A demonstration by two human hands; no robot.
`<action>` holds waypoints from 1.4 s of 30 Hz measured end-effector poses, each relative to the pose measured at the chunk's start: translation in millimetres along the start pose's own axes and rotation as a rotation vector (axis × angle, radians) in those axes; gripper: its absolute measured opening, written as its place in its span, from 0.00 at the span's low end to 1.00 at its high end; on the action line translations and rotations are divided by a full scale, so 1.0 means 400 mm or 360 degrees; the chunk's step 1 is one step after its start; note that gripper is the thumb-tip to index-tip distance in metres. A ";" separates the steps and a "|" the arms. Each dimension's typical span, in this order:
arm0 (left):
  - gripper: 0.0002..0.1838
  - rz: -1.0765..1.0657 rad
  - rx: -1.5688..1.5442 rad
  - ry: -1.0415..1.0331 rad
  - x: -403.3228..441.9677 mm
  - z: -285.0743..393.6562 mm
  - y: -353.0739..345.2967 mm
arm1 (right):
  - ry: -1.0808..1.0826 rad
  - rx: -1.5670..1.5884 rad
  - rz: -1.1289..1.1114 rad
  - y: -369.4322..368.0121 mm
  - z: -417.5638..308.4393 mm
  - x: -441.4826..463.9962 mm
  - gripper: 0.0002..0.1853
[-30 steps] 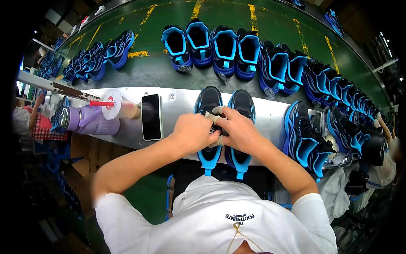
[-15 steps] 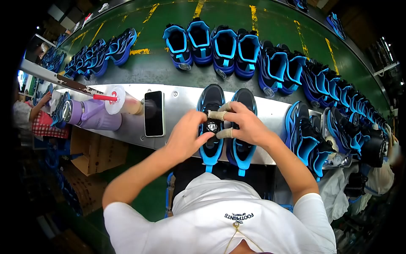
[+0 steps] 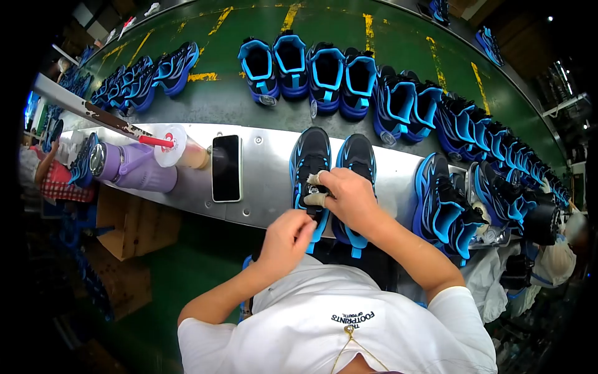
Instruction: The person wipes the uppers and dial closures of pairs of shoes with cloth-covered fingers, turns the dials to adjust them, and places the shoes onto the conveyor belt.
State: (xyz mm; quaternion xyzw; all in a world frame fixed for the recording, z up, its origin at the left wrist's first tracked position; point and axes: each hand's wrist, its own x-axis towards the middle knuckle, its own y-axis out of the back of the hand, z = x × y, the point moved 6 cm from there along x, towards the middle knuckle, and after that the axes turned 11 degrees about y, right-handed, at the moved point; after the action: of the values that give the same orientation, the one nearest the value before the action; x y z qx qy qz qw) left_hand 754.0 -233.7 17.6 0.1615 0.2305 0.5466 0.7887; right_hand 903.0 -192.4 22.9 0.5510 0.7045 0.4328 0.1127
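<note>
Right hand (image 3: pixel 354 198): covered thumb and finger spread apart at the laces of the shoe (image 3: pixel 311 148); contact there cannot be told. Left hand (image 3: pixel 281 244): fingers curled together near the shoe's heel; any pinched item is hidden. Phone (image 3: pixel 226 168): forward and left of the left fingers.

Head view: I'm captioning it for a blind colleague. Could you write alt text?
The right hand is at the lacing of the left of two blue-trimmed sneakers on a metal worktop; the left hand is near that shoe's heel. A phone lies left, more sneakers beyond.
</note>
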 end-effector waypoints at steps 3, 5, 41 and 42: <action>0.21 -0.0021 0.0556 -0.0497 -0.045 0.075 -0.040 | 0.0080 -0.0097 -0.0026 0.008 -0.010 0.009 0.16; 0.33 -0.0151 0.0932 -0.0629 -0.064 0.086 -0.092 | 0.0145 -0.0044 -0.0169 0.013 0.007 0.028 0.19; 0.21 -0.0441 0.0930 -0.0424 0.139 -0.029 -0.077 | -0.0049 -0.0379 -0.0429 -0.191 0.340 0.662 0.36; 0.20 -0.0438 0.0932 -0.0399 0.156 -0.017 -0.058 | -0.0121 -0.0116 -0.0437 -0.126 0.340 0.657 0.39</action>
State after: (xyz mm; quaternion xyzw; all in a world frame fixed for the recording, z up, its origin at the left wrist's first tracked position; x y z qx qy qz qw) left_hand 787.2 -183.2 -11.5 0.4141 0.2986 0.3217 0.7974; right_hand 858.8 102.3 -12.1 0.4609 0.7524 0.4174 0.2174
